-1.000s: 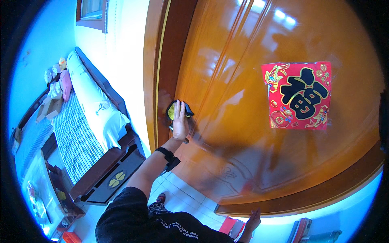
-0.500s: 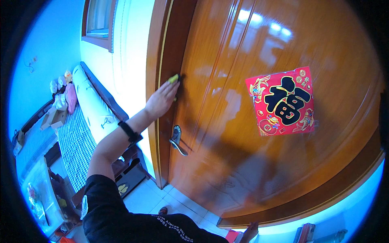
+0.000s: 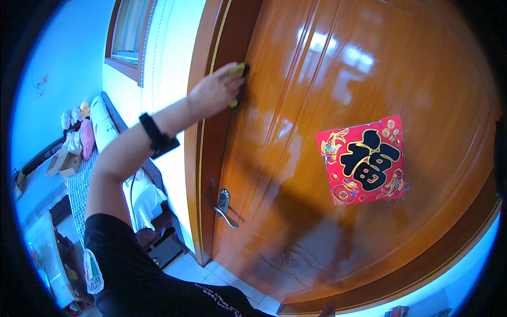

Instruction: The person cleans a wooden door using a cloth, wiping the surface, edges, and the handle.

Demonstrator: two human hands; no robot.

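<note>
The left hand (image 3: pixel 217 91) is curling its fingers over a yellow-and-black pad (image 3: pixel 240 69), gripping it and apparently pressing it to the door (image 3: pixel 443 127) along its left edge, just beside the dark door frame (image 3: pixel 212 169). Part of the pad is hiding behind the fingers; its yellow is showing above and below them. The hand is sitting well above the lever handle (image 3: pixel 225 208), whereas a second ago it was covering that handle; the pad has been climbing the edge since then, and the handle is now standing fully exposed. Judging by this, the work is advancing up the door's edge, with the handle area being left behind for now.

The forearm, wearing a black wrist strap (image 3: pixel 153 132), is reaching up across the wall beside the door. The right hand (image 3: pixel 328 310) is barely showing at the lower edge, lower than before; its grip is too dark and cut off to tell. Farther right, the red square decoration (image 3: pixel 364 161) is hanging on the door, well apart from the pad. Beyond the arm, a bed (image 3: pixel 79 195) is holding an open cardboard box (image 3: pixel 68 164) and some plush toys (image 3: pixel 75 113).
</note>
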